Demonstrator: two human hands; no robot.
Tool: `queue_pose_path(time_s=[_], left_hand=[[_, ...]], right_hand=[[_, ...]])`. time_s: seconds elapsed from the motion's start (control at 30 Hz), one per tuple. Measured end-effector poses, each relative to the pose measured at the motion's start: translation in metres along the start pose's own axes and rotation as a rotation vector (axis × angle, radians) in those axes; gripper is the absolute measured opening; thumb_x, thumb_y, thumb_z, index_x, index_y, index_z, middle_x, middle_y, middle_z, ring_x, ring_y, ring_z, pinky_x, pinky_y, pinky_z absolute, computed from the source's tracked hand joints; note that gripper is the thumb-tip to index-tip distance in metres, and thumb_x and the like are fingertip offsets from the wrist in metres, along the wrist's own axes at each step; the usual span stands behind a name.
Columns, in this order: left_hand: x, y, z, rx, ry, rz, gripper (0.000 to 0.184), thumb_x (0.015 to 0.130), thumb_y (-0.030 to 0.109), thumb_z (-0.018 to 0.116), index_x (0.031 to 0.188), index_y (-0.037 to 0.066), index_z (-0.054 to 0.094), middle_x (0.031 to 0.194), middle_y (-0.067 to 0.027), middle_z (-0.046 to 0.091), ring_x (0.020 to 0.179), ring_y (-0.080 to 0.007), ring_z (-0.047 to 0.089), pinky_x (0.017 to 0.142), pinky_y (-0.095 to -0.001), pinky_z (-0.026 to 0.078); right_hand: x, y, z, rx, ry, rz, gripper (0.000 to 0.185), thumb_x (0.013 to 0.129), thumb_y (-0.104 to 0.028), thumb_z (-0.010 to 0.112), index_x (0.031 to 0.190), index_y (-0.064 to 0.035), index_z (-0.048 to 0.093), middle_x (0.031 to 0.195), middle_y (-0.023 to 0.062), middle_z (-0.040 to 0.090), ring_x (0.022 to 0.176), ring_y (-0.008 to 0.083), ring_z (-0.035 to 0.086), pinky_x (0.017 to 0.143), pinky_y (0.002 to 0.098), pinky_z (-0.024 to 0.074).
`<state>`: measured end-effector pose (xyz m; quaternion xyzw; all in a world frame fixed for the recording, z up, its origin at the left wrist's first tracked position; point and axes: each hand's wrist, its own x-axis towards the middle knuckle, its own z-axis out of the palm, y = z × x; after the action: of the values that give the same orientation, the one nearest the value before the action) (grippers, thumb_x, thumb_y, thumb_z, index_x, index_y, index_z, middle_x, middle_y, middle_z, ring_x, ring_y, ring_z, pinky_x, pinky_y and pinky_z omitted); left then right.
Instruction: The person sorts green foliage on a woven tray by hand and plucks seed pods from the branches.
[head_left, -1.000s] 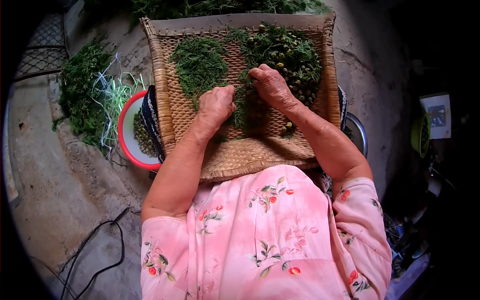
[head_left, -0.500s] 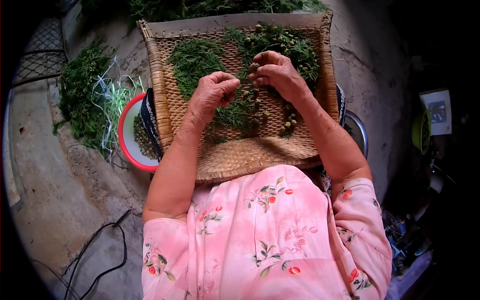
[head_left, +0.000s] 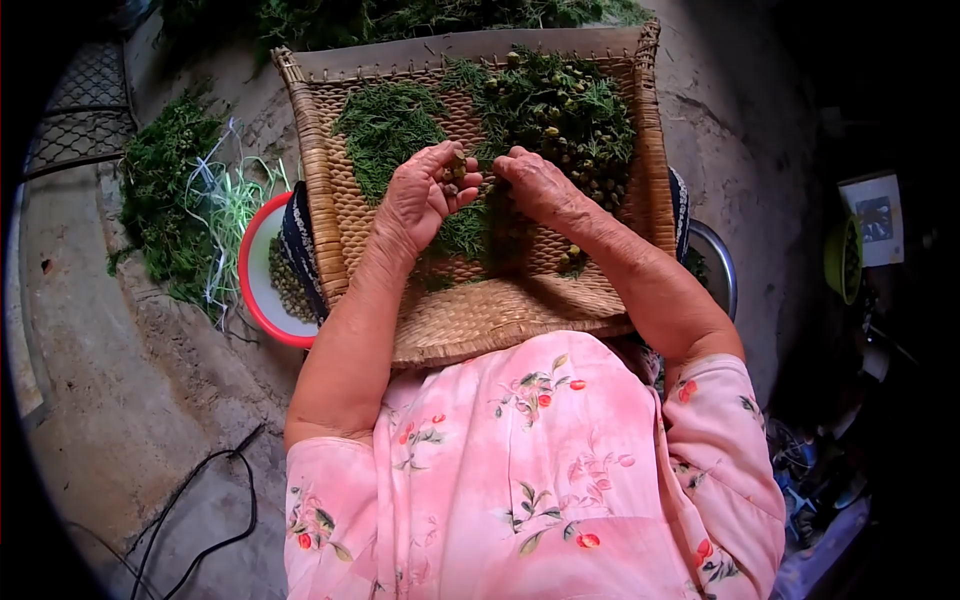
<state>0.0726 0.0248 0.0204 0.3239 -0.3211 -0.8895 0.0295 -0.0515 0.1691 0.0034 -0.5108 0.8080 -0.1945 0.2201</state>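
Head view: tray [head_left: 510, 305] overhangs concrete [head_left: 100, 375], left fingers [head_left: 465, 197] cup cones [head_left: 459, 164], right fingers' [head_left: 507, 166] grip unclear

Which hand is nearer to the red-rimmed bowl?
Left. The left hand is over the tray, right of the red-rimmed bowl; the right hand is farther right, at the green sprigs.

Black cable [head_left: 252, 505] lies looped on concrete floor [head_left: 130, 340], lower left. Metal mesh [head_left: 88, 85] at upper left. Far right: white card [head_left: 884, 196], dark print, beside green container [head_left: 843, 265].
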Motion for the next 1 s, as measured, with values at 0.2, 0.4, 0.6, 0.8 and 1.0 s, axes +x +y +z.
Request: queue_pose_path(time_s=[0.2,0.4,0.6,0.8,1.0], left_hand=[[0.001,-0.007,-0.003,-0.027,0.069,-0.007,0.032,0.093,0.033,0.048,0.103,0.003,0.053,0.089,-0.0110,0.061,0.077,-0.0206,0.062,0.066,-0.0326,0.055],[-0.002,-0.009,0.001,-0.022,0.108,-0.101,0.039,0.092,0.040,0.046,0.102,0.004,0.055,0.085,-0.0099,0.061,0.074,-0.0208,0.062,0.063,-0.0336,0.056],[0.002,-0.009,-0.005,0.028,0.159,-0.140,0.038,0.091,0.041,0.049,0.102,0.005,0.057,0.081,-0.0086,0.062,0.070,-0.0188,0.062,0.056,-0.0300,0.055],[0.000,-0.010,-0.005,0.003,0.190,-0.109,0.038,0.089,0.040,0.051,0.102,0.004,0.056,0.081,-0.0093,0.062,0.069,-0.0192,0.062,0.055,-0.0305,0.055],[-0.002,-0.011,-0.001,0.031,0.251,-0.105,0.039,0.090,0.040,0.051,0.102,0.003,0.055,0.082,-0.0104,0.061,0.070,-0.0209,0.062,0.057,-0.0322,0.056]], right_hand=[[0.006,0.003,-0.014,0.231,0.152,-0.005,0.018,0.071,0.002,0.064,0.088,-0.0016,0.059,0.080,0.0108,0.059,0.077,0.0224,0.061,0.067,0.0321,0.0490],[-0.001,-0.037,-0.031,1.176,0.069,-0.034,0.018,0.077,-0.006,0.064,0.093,0.0006,0.061,0.083,0.0113,0.063,0.077,0.0165,0.061,0.066,0.0301,0.0489],[0.007,0.003,0.003,0.126,0.128,-0.098,0.016,0.078,-0.006,0.058,0.093,-0.0075,0.062,0.086,0.0155,0.059,0.081,0.0356,0.059,0.069,0.0425,0.0475],[0.004,-0.010,0.005,-0.023,0.038,-0.060,0.009,0.078,-0.007,0.056,0.087,-0.0055,0.059,0.089,0.0158,0.055,0.082,0.0354,0.058,0.070,0.0427,0.0471],[0.008,-0.010,-0.009,0.603,0.140,-0.109,0.017,0.078,-0.012,0.061,0.092,-0.0031,0.061,0.085,0.0168,0.062,0.079,0.0332,0.061,0.068,0.0392,0.0487]])
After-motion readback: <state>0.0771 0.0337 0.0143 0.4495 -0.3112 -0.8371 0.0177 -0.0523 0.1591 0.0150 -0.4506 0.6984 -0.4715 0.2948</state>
